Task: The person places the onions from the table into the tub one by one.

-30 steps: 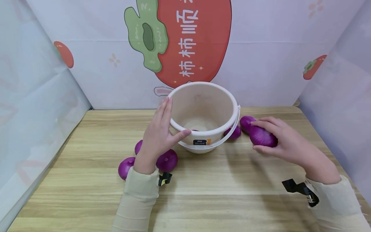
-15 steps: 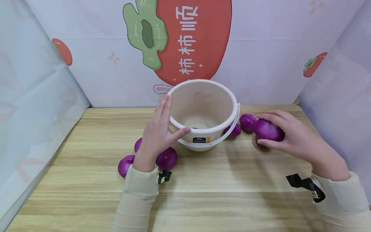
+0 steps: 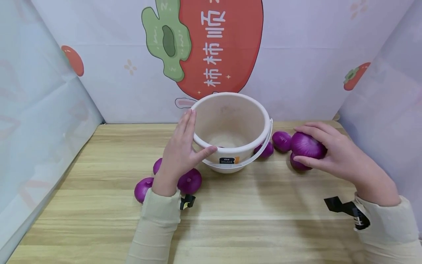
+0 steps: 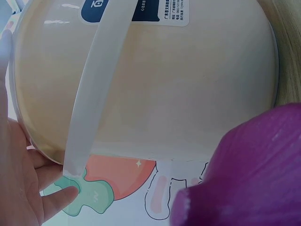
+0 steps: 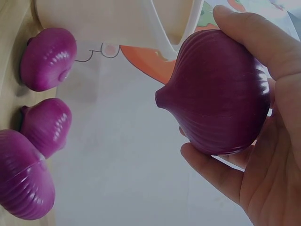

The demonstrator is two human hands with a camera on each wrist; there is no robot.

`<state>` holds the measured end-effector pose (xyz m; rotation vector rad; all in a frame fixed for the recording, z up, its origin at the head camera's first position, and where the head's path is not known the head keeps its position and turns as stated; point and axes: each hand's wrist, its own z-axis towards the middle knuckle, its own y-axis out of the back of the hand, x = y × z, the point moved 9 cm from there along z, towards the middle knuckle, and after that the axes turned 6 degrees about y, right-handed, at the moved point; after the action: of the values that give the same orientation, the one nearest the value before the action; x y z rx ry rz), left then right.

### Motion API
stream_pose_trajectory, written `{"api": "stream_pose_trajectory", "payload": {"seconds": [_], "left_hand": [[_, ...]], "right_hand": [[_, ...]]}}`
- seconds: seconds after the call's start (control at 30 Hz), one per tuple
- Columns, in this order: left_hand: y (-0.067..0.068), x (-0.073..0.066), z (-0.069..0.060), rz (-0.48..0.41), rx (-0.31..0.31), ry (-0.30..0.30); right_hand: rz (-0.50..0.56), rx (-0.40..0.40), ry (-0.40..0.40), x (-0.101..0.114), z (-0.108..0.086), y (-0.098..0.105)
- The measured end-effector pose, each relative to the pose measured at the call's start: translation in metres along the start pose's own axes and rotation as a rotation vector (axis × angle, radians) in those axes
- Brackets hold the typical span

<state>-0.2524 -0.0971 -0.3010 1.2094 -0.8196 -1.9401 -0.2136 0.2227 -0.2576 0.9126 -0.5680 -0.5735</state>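
A white bucket (image 3: 230,150) with a handle stands upright at the table's middle. The left hand (image 3: 178,154) rests against its left side and rim, fingers straight, thumb along the front rim. In the left wrist view that hand (image 4: 28,183) touches the bucket wall (image 4: 188,94). The right hand (image 3: 343,157) grips a purple onion (image 3: 307,145) right of the bucket, above another onion (image 3: 298,162). In the right wrist view the gripped onion (image 5: 218,94) sits between thumb and fingers, clear of three others. A sliver of purple shows inside the bucket's near edge.
Two more onions, one nearer the bucket (image 3: 265,150) and one beside it (image 3: 281,141), lie on the right. By the left forearm lie several onions, among them one at its right (image 3: 190,181) and one at its left (image 3: 143,189). A printed cloth (image 3: 296,73) hangs behind the table (image 3: 230,227).
The right hand has shifted a little rightward with its onion, and the onion beneath has come into view. The left hand has stayed against the bucket.
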Motion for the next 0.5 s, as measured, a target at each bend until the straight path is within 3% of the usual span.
{"api": "stream_pose_trajectory", "payload": {"seconds": [0.5], "left_hand": [[0.000,0.001,0.000,0.008,0.003,0.007]], "right_hand": [[0.024,-0.039,0.046,0.013,0.012,0.006]]}}
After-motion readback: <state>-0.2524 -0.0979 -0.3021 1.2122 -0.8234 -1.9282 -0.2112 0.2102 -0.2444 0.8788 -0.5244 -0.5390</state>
